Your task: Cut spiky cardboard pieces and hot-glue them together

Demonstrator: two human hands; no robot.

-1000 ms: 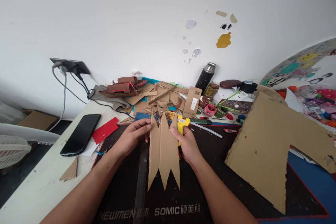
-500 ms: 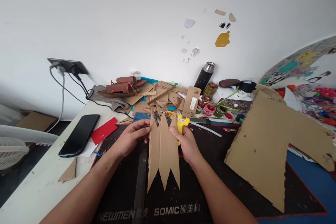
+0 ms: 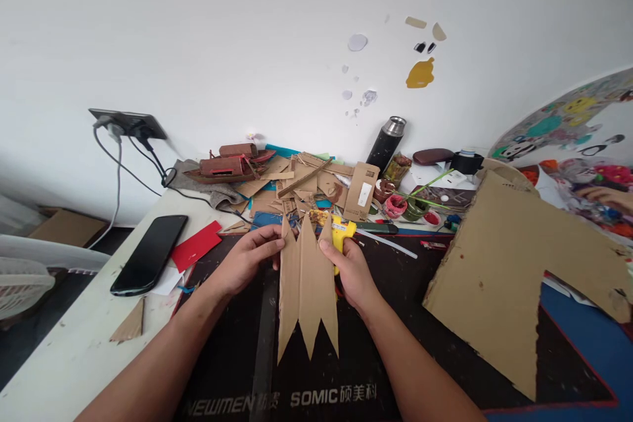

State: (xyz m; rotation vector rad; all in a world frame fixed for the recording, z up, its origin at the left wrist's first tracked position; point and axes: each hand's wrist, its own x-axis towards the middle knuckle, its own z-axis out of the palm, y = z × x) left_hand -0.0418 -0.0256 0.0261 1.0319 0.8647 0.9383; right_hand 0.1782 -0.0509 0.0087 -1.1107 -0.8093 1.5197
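A folded piece of brown cardboard, cut to zigzag points at top and bottom, is held upright between both hands over the black desk mat. My left hand pinches its left edge near the top, thumb in front. On the opposite edge my right hand grips it, thumb on the face and the other fingers hidden behind. A yellow glue gun shows just behind the cardboard, beside my right hand; whether those fingers touch it I cannot tell.
Cardboard scraps and a model boat lie along the wall. Paint jars and a black thermos stand behind. A large cardboard sheet covers the right side. Left lies a phone. Another person's hand is at far right.
Another person's hand has come into view at the far right edge. My hands and the cardboard have barely moved.
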